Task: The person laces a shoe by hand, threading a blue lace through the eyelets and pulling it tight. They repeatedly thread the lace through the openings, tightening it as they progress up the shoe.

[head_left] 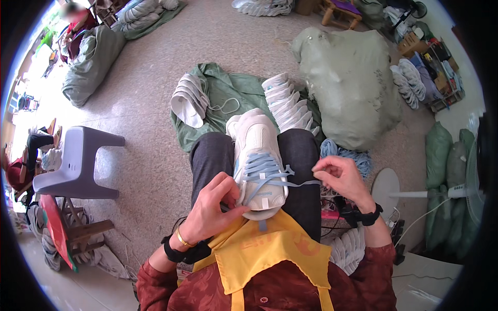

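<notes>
A white shoe upper (257, 140) lies lengthwise across my lap between my knees, its tongue end toward me. Light blue shoelace (262, 166) criss-crosses its eyelets. At the left of the opening, my left hand (215, 202) is closed on the edge of the upper, thumb by the tongue. To the right, my right hand (342, 179) pinches the end of the lace, which stretches almost level from the upper over my right thigh. A yellow apron (270, 254) covers my lap below the upper.
Beyond my knees, stacked white uppers (288, 103) and another bundle (190, 101) rest on a green sheet (223, 85). Blue laces (358, 160) lie beside a large bulging sack (353, 83). A grey stool (78, 163) stands left, a white fan (456, 192) right. A person (78, 23) sits far left.
</notes>
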Motion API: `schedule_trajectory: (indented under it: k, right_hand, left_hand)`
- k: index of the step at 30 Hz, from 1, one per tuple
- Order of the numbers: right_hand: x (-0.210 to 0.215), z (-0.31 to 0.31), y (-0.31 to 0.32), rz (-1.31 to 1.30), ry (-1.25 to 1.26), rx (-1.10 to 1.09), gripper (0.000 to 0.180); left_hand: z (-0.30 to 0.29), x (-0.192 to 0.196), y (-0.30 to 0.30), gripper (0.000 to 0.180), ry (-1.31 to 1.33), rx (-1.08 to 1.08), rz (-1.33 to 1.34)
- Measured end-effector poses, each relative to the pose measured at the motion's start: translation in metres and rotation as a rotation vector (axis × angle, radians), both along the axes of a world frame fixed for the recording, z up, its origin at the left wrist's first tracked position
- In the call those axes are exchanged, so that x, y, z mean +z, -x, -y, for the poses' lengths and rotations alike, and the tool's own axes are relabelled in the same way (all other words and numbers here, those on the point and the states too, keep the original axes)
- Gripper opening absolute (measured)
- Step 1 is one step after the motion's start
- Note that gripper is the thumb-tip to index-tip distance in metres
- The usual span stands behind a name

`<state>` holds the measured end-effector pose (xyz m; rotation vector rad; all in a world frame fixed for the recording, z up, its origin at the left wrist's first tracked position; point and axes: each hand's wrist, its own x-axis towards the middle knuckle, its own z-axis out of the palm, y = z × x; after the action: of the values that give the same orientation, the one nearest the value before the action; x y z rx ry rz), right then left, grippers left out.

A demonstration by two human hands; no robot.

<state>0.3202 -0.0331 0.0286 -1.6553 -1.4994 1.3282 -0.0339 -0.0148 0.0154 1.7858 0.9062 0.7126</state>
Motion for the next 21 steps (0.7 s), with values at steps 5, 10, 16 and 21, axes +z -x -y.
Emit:
schedule_trajectory:
  k: [5, 10, 16, 21]
  right_hand:
    - [0.011, -0.023, 0.045, 0.069, -0.324, 0.207, 0.013]
    - [0.004, -0.031, 0.046, -0.1, -0.202, 0.298, 0.005]
    - [0.008, -0.037, 0.039, -0.559, 0.137, 0.209, 0.009]
    - [-0.008, -0.034, 0.036, -0.679, 0.178, 0.092, 0.012]
  left_hand:
    - [0.006, 0.004, 0.006, 0.026, 0.014, -0.001, -0.096]
    - [0.01, 0.01, 0.008, 0.02, 0.07, 0.018, -0.095]
    - [0.008, 0.011, 0.023, 0.018, 0.383, 0.046, 0.055]
    - [0.005, 0.03, 0.048, 0.02, 0.409, 0.107, 0.175]
